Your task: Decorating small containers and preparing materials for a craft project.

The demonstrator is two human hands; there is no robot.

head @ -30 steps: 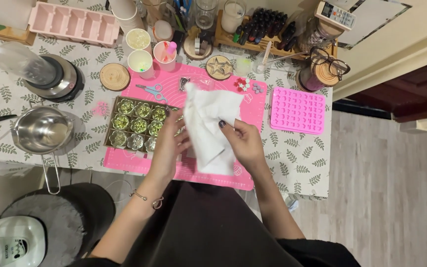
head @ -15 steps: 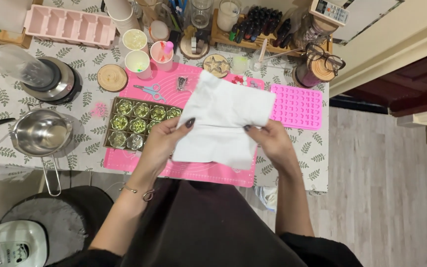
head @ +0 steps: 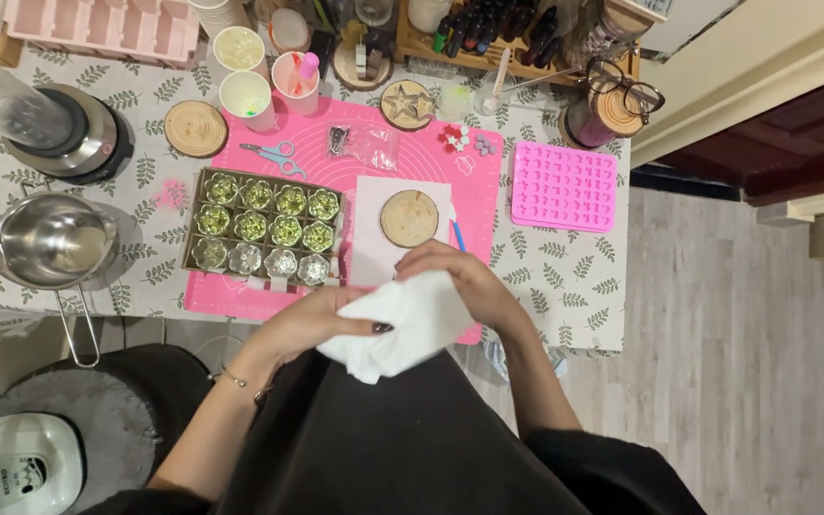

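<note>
Both my hands hold a crumpled white tissue (head: 402,324) at the near edge of the table, over my lap. My left hand (head: 312,324) grips its left side and my right hand (head: 460,281) wraps over its top right. Just beyond them a round wooden disc (head: 409,217) lies on a white sheet of paper (head: 374,250) on the pink silicone mat (head: 474,186). A blue pen (head: 457,235) lies beside the sheet. To the left sits a brown tray (head: 204,221) of small clear cups with green filling.
A steel pot (head: 50,238) and a blender base (head: 73,133) stand at the left. Paper cups (head: 245,93), scissors (head: 274,153), a wooden coaster (head: 195,128), a pink mould (head: 565,186), a pink ice tray (head: 97,29) and a rack of bottles (head: 498,29) fill the table. Glasses (head: 627,86) rest on a jar.
The tissue was spread open over the mat; now it is bunched up and pulled back to the table edge, uncovering the wooden disc and paper.
</note>
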